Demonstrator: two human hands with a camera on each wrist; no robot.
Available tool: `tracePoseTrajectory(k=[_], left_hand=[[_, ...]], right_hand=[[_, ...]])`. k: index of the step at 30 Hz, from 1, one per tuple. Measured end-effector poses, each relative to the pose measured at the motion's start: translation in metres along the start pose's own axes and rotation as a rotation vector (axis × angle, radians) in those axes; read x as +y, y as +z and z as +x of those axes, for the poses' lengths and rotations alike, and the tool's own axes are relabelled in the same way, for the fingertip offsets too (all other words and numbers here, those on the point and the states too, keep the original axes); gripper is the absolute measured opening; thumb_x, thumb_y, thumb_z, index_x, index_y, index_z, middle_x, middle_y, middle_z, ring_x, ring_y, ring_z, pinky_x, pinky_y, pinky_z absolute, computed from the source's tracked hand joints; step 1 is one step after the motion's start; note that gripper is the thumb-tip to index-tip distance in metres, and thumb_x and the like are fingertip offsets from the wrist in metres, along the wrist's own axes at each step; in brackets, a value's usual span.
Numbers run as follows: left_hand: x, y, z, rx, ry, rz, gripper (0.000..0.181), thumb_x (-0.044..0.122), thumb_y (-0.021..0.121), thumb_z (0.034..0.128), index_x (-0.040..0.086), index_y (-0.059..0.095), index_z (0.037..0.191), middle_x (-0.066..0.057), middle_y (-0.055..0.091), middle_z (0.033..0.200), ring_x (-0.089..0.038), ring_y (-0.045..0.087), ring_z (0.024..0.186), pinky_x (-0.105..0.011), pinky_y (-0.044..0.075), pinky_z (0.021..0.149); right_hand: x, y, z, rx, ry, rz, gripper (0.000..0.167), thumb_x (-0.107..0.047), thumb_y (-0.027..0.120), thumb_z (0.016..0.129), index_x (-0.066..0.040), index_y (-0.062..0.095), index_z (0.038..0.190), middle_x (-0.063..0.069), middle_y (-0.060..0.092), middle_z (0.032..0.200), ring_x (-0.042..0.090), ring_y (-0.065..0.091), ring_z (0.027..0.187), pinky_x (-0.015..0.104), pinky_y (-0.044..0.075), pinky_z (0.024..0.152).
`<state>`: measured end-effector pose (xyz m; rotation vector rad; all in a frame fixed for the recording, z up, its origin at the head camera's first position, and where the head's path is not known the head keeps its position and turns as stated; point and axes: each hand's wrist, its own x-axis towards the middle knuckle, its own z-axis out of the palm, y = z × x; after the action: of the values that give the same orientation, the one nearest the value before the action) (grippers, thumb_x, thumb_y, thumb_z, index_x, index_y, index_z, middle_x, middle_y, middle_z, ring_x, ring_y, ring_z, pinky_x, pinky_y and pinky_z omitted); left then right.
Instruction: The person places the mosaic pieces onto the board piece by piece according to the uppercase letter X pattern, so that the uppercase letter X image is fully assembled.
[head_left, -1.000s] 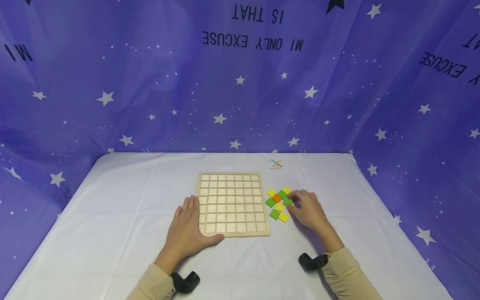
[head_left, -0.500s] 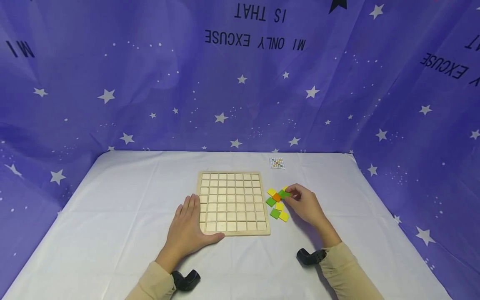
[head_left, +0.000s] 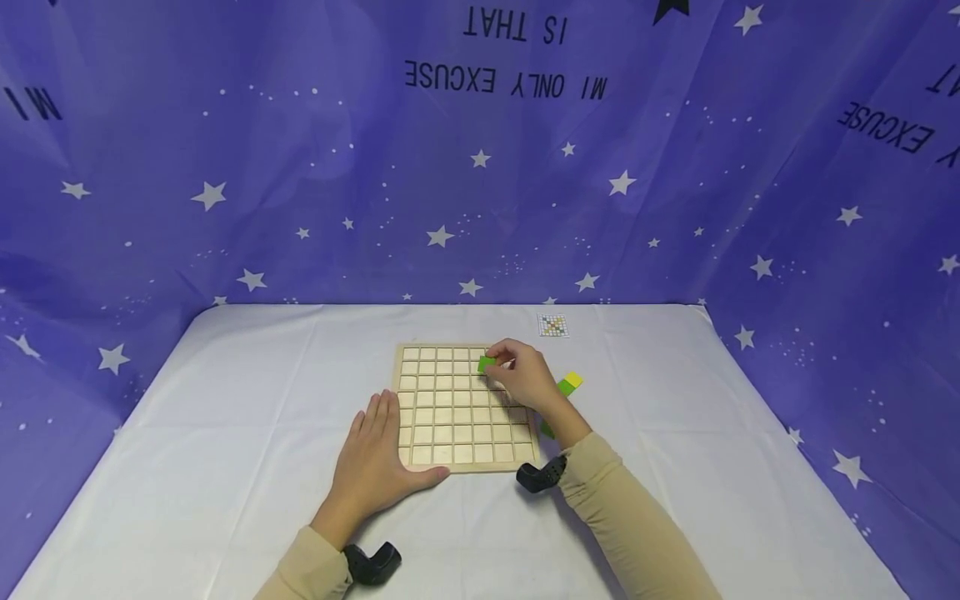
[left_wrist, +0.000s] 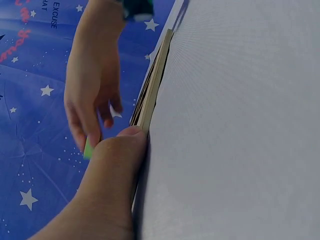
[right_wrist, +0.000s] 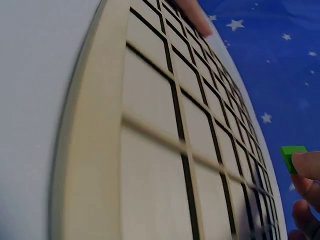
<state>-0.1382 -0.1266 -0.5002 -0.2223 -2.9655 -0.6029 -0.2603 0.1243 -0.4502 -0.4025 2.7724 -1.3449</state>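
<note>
Tile [head_left: 485, 364] in right fingers [head_left: 507, 345], board [head_left: 442, 400] below, backdrop [head_left: 480, 196] "ONLY EXCUSE" (upside-down)

The board [head_left: 442, 417] lies flat on the white surface [head_left: 187, 458], lower centre of the frame. The left hand [head_left: 375, 454] lies along its left edge, thumb at the bottom edge. The right hand [head_left: 525, 377] pinches a green tile [head_left: 483, 365] at the board's upper right. Loose tiles [head_left: 573, 380] lie right of the board, partly behind the right forearm [head_left: 567, 422]. The card [head_left: 553, 326] lies right of frame centre.
</note>
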Motion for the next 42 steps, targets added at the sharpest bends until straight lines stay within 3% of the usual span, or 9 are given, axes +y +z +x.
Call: tracePoseTrajectory(k=[9, 16, 20, 34, 42], left_hand=[[0.002, 0.002, 0.000, 0.009, 0.010, -0.010, 0.143, 0.094, 0.057, 0.0616, -0.006, 0.015, 0.156, -0.022, 0.019, 0.164, -0.037, 0.016, 0.154, -0.051, 0.017, 0.125], [0.002, 0.003, 0.000, 0.017, 0.021, -0.005, 0.143, 0.094, 0.057, 0.0618, -0.006, 0.017, 0.156, -0.023, 0.020, 0.163, -0.037, 0.018, 0.153, -0.052, 0.018, 0.125], [0.003, 0.003, 0.001, 0.017, 0.021, -0.007, 0.143, 0.093, 0.058, 0.0615, -0.006, 0.017, 0.156, -0.023, 0.020, 0.163, -0.037, 0.018, 0.153, -0.051, 0.018, 0.125], [0.002, 0.000, 0.002, 0.013, 0.012, 0.005, 0.144, 0.095, 0.055, 0.0610, -0.006, 0.017, 0.156, -0.022, 0.019, 0.164, -0.036, 0.017, 0.154, -0.051, 0.019, 0.125], [0.000, -0.001, -0.001, 0.010, 0.002, -0.007, 0.143, 0.094, 0.056, 0.0618, -0.006, 0.016, 0.156, -0.022, 0.018, 0.164, -0.036, 0.016, 0.154, -0.052, 0.018, 0.125]], right_hand=[[-0.020, 0.047, 0.019, -0.033, 0.002, 0.018, 0.016, -0.021, 0.070, 0.093, -0.018, 0.068, 0.109, -0.001, 0.066, 0.098, 0.017, 0.065, 0.098, 0.038, 0.056, 0.088], [-0.029, 0.069, 0.026, -0.023, -0.020, 0.015, 0.018, -0.020, 0.071, 0.093, -0.015, 0.069, 0.110, -0.002, 0.066, 0.093, 0.013, 0.062, 0.087, 0.033, 0.054, 0.082], [-0.032, 0.075, 0.028, -0.005, -0.030, -0.057, 0.018, -0.023, 0.071, 0.093, -0.017, 0.070, 0.110, -0.003, 0.066, 0.092, 0.011, 0.061, 0.082, 0.031, 0.052, 0.078], [-0.037, 0.082, 0.029, 0.002, -0.058, -0.281, 0.025, -0.032, 0.067, 0.096, -0.021, 0.073, 0.117, -0.003, 0.065, 0.107, 0.014, 0.058, 0.096, 0.031, 0.052, 0.083], [-0.043, 0.082, 0.028, -0.034, -0.072, -0.369, 0.026, -0.033, 0.067, 0.095, -0.021, 0.074, 0.117, -0.002, 0.065, 0.118, 0.019, 0.059, 0.106, 0.035, 0.052, 0.090]])
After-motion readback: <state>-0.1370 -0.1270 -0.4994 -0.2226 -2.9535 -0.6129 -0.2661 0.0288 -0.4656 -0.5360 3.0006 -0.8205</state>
